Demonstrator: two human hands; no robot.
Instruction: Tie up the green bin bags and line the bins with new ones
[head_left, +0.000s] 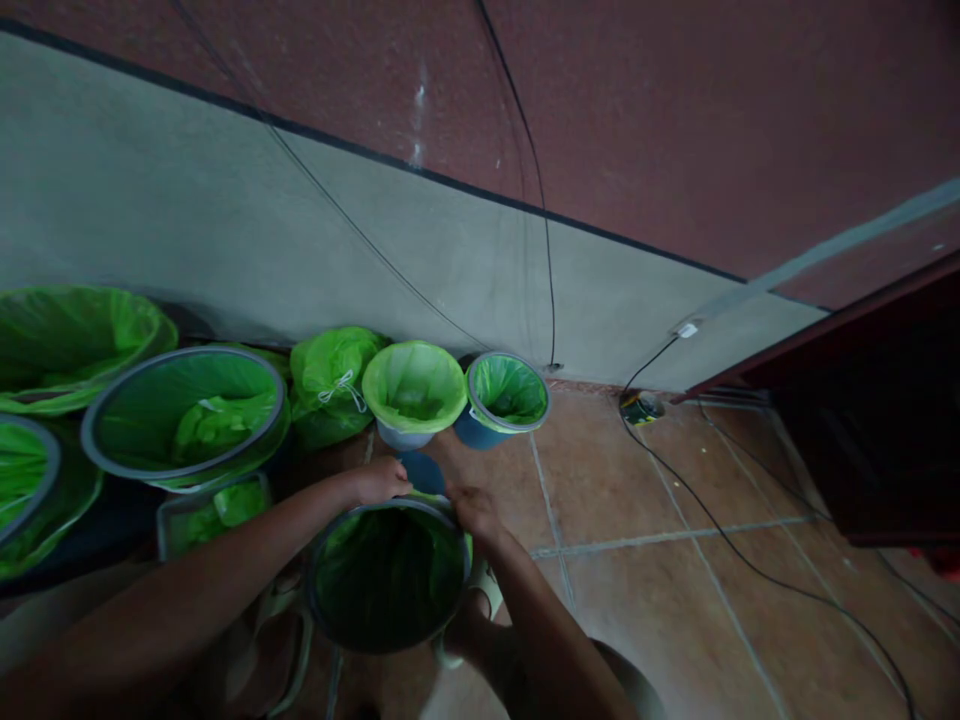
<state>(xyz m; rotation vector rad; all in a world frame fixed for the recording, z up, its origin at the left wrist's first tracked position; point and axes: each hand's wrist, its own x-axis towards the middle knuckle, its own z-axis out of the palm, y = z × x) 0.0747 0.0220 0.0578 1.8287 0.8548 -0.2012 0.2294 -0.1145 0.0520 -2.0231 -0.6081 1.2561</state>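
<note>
Left hand [385, 481] and right hand [477, 512] are both clutching the far bin rim [420, 504], probably so the green liner [382, 565] doesn't slip.

Green-lined bins [415, 388] on tiled floor [600, 490]

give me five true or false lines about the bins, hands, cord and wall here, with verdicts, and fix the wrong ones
1. The left hand and right hand are both at the rim of the near bin. True.
2. The near bin is unlined. False: a green liner is in it.
3. The tied green bag is right of the pale bin. False: it is on that bin's left.
4. A dark cord runs from the white plug down to the floor. True.
5. The wall is one colour. False: reddish above, grey below.
</note>
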